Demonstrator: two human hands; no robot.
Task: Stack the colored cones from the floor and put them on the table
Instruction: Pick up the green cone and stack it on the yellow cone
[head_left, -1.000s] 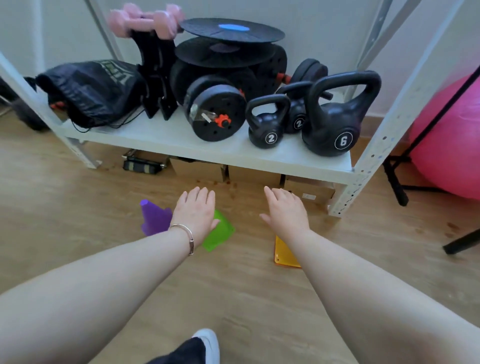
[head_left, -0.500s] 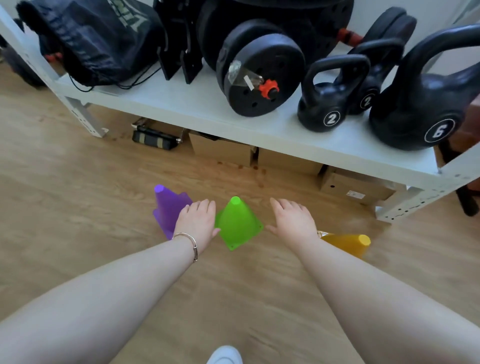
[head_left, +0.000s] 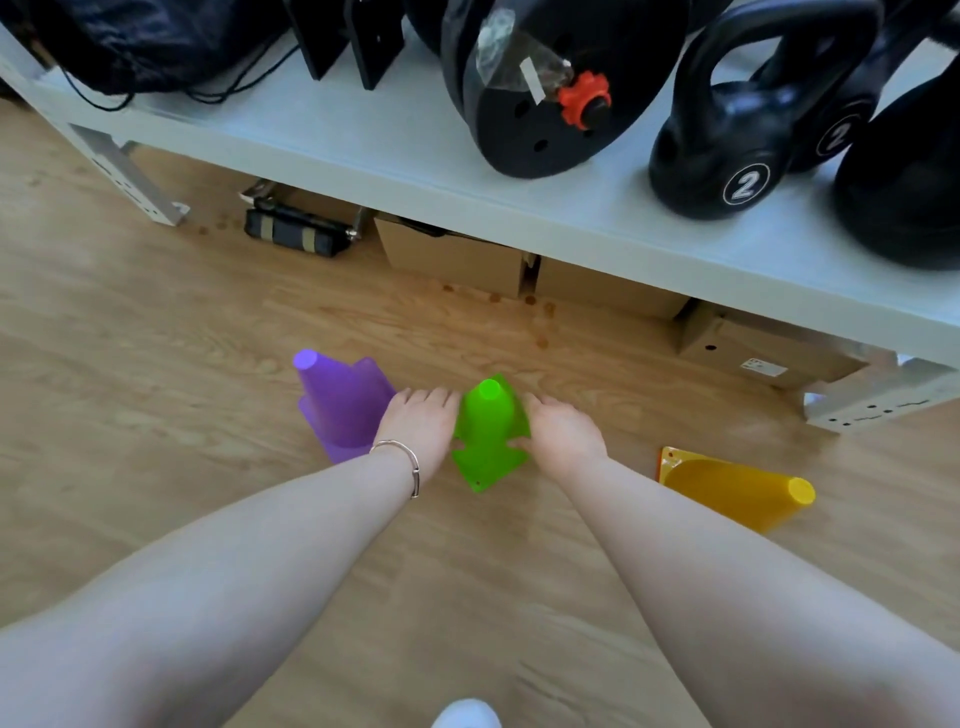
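Head view: left hand (head_left: 420, 422) and right hand (head_left: 562, 435) just closed in on green cone (head_left: 488, 431), fingers cupping both sides; lift comes next, purple cone (head_left: 340, 402) untouched.

Bright, soft daylight; edges warped
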